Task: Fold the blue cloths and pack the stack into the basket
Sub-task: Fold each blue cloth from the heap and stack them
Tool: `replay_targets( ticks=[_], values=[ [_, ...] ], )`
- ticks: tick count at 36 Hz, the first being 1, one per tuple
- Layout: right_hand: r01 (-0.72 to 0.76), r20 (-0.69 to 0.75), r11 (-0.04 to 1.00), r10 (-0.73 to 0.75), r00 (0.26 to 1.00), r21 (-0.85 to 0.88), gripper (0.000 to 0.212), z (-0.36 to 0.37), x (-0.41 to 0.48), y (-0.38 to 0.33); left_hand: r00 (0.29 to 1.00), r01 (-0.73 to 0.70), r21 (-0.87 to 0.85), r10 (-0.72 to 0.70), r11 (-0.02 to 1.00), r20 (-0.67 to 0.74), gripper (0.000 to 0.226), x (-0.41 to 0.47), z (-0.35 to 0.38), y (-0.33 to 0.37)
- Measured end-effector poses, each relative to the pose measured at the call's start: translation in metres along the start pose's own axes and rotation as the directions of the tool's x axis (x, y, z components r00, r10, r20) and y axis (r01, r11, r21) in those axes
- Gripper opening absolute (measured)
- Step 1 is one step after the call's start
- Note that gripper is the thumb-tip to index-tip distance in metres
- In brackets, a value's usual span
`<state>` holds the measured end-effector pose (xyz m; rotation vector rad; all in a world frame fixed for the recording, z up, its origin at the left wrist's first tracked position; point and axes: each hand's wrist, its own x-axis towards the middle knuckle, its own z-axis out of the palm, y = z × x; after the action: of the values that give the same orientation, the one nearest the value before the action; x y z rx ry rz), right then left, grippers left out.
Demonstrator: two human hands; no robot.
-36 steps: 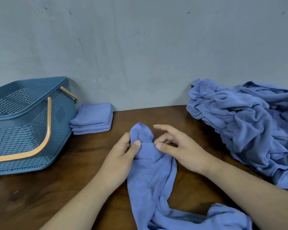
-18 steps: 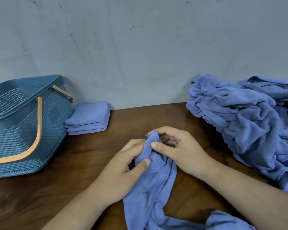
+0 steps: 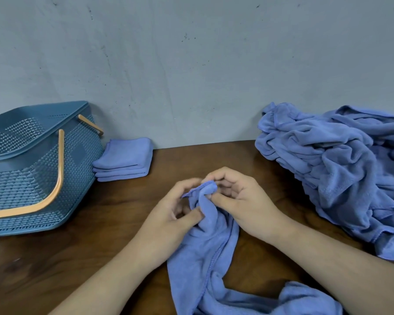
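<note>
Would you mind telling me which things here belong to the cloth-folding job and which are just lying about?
Part of the job:
- the loose cloth, pinched by the left hand and right hand
- the folded stack
- the crumpled pile
- the basket

Just there:
- the table
- the wall

One basket (image 3: 39,178), two orange handles (image 3: 60,164), three folded cloths (image 3: 123,155), one loose cloth (image 3: 205,246), one crumpled heap (image 3: 339,167)

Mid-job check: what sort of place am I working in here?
Probably a simple cloth-folding workstation: a wooden table against a plain grey wall, a basket beside a folded stack, a heap of unfolded cloths, and the left hand and right hand pinching a cloth.
</note>
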<state>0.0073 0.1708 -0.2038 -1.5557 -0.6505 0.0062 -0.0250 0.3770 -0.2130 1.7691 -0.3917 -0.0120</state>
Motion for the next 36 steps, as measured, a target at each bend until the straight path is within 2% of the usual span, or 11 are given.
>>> replay_targets(
  ticks=[3,6,11,14,16,20,25,28,30,33,36],
  values=[
    [-0.02,-0.062,0.999,0.018,0.998,-0.033,0.012,0.0,0.001,0.001,0.993,-0.025,0.101,0.036,0.995,-0.11,0.004,-0.003,0.002,-0.001],
    [-0.034,-0.145,0.993,0.017,0.989,-0.112,0.008,-0.004,0.004,0.005,0.978,0.028,0.196,0.013,0.98,-0.209,0.029,-0.002,-0.001,0.001],
    [-0.083,-0.198,0.991,0.061,0.978,-0.106,0.005,-0.01,0.01,0.006,0.955,0.034,0.102,-0.002,0.994,-0.298,0.037,0.002,-0.011,0.002],
    [-0.107,-0.234,0.993,0.094,0.968,-0.042,0.015,-0.011,0.016,0.004,0.909,0.032,-0.301,-0.153,0.953,-0.387,0.039,0.008,-0.014,0.002],
    [-0.152,-0.294,0.988,0.146,0.945,0.003,0.02,-0.013,0.019,0.001,0.863,0.005,-0.428,-0.22,0.904,-0.454,0.025,0.01,-0.016,0.004],
    [-0.206,-0.302,0.978,0.205,0.931,0.03,0.019,-0.014,0.022,-0.002,0.853,0.011,-0.267,-0.148,0.964,-0.501,0.031,0.01,-0.021,0.005],
    [-0.23,-0.349,0.949,0.145,0.926,-0.215,0.01,-0.024,0.025,-0.01,0.891,0.029,0.044,-0.006,0.999,-0.454,0.044,0.008,-0.025,0.009],
    [-0.229,-0.319,0.888,0.1,0.942,-0.398,0.023,-0.034,0.025,-0.01,0.914,0.038,0.132,0.019,0.991,-0.406,0.044,0.007,-0.029,0.006],
    [-0.25,-0.302,0.837,0.107,0.947,-0.487,0.035,-0.037,0.023,-0.01,0.957,0.094,0.171,-0.042,0.981,-0.286,0.038,0.006,-0.029,0.006],
    [-0.262,-0.257,0.737,0.124,0.958,-0.622,0.044,-0.042,0.024,-0.011,0.984,0.175,0.176,-0.178,0.969,0.006,0.027,0.001,-0.036,0.006],
    [-0.234,-0.254,0.708,0.079,0.964,-0.666,0.049,-0.048,0.025,-0.012,0.993,0.099,0.279,-0.113,0.955,0.035,0.038,0.002,-0.044,-0.003]
  ],
)
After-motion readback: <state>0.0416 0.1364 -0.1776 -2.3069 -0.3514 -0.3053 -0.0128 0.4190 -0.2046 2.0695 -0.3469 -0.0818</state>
